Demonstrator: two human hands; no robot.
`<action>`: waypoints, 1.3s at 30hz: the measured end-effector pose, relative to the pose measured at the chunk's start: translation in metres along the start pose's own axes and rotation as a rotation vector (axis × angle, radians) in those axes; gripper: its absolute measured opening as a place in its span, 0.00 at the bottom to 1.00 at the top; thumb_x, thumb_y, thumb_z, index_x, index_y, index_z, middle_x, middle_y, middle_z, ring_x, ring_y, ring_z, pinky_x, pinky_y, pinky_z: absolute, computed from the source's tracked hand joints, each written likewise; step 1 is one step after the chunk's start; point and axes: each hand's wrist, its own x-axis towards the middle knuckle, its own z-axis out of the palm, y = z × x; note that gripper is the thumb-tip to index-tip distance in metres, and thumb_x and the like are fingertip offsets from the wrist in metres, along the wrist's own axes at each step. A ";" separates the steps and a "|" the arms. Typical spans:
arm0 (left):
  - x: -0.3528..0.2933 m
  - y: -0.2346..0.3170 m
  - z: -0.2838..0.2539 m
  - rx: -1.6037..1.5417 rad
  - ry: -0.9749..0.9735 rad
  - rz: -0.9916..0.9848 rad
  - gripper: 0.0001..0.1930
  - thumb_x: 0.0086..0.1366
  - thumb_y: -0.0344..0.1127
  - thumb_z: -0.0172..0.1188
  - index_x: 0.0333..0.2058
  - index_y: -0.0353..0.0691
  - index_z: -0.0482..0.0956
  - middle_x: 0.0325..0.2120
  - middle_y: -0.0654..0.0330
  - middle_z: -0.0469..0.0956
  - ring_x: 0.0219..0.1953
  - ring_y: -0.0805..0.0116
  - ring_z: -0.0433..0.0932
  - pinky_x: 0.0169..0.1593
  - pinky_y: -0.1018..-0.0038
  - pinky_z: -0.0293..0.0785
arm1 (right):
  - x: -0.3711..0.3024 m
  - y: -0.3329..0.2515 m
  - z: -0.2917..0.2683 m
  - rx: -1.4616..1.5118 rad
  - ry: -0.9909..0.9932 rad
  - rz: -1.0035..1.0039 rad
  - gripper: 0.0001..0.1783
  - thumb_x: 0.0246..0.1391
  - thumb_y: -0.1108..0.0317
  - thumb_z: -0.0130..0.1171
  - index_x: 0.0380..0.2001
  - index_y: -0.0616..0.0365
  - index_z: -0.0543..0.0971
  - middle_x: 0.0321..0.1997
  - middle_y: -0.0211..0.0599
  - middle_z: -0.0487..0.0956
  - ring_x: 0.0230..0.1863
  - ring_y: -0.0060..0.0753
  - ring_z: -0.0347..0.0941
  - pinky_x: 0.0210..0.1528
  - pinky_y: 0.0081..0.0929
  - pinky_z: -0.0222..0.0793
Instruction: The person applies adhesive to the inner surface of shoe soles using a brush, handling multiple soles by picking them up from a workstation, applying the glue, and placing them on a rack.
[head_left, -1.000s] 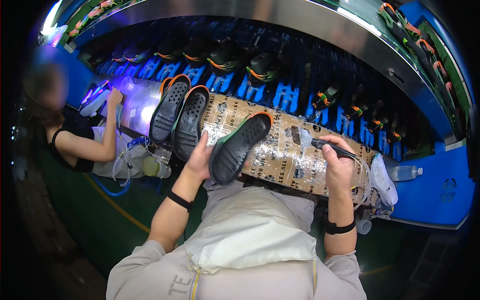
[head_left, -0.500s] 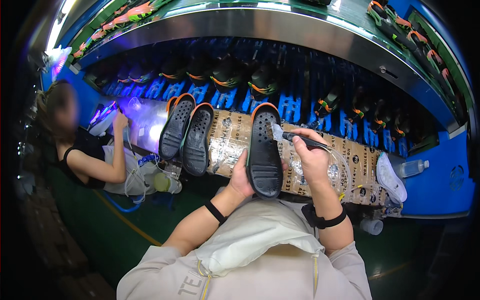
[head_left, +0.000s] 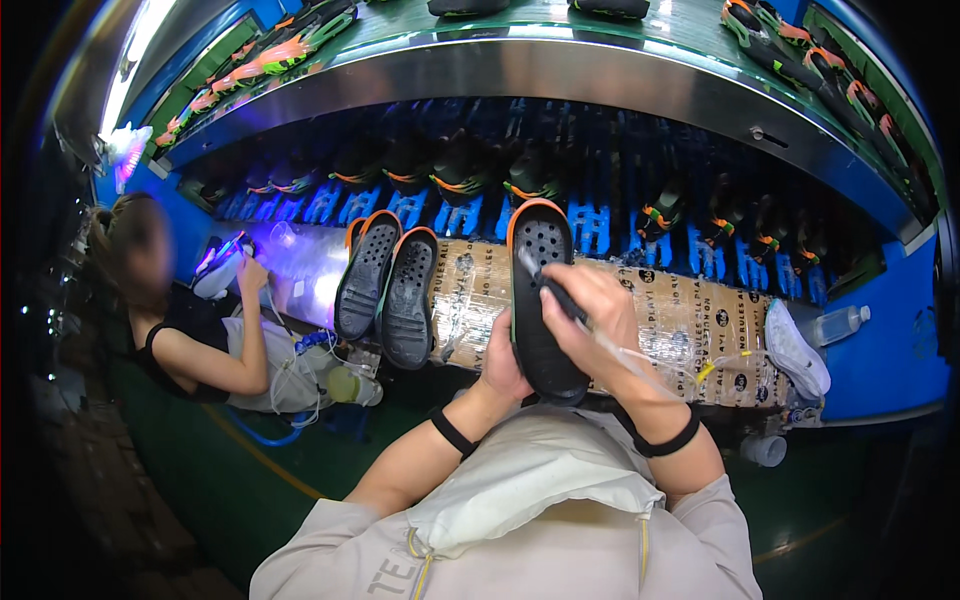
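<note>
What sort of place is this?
Probably a shoe factory line: the left hand holds a black sole with a brush-like tool in the right hand, dark shoes line the blue supports, and a co-worker sits farther left.

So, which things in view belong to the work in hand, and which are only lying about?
In the work:
shoe sole, in the left hand
brush, in the right hand
two similar soles on the left, probably

Apparently just lying about:
clear bottle on the right
white shoe-shaped thing beside it
</note>
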 end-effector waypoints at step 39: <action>0.007 0.017 0.024 0.291 -0.127 0.168 0.46 0.78 0.76 0.32 0.74 0.44 0.67 0.70 0.49 0.73 0.70 0.52 0.76 0.74 0.53 0.73 | 0.020 -0.005 -0.027 0.355 -0.114 -0.224 0.13 0.52 0.71 0.73 0.42 0.54 0.88 0.30 0.33 0.79 0.37 0.39 0.78 0.43 0.39 0.66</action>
